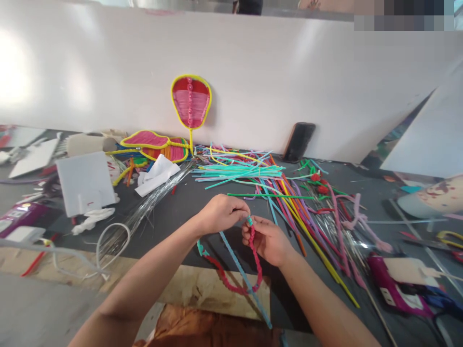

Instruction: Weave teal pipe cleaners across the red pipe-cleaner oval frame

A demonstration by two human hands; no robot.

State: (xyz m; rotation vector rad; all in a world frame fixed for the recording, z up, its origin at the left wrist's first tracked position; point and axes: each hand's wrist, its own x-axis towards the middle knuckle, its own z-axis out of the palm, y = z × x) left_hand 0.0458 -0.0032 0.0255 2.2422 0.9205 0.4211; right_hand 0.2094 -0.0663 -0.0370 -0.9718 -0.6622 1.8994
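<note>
Hands (224, 214) pinch red strand (259, 273); fuzzy, curved

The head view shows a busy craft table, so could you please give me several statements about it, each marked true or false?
1. The red strand has turquoise at both its ends. True.
2. The right hand is holding the scissors. False: its fingers are at one end of the red strand, and the scissors lie near the picture's right edge.
3. The left hand is close to the right hand. True.
4. The phone lies flat. False: it leans against the white panel.
5. The turquoise stems lie in a loose pile beyond the hands. True.
</note>
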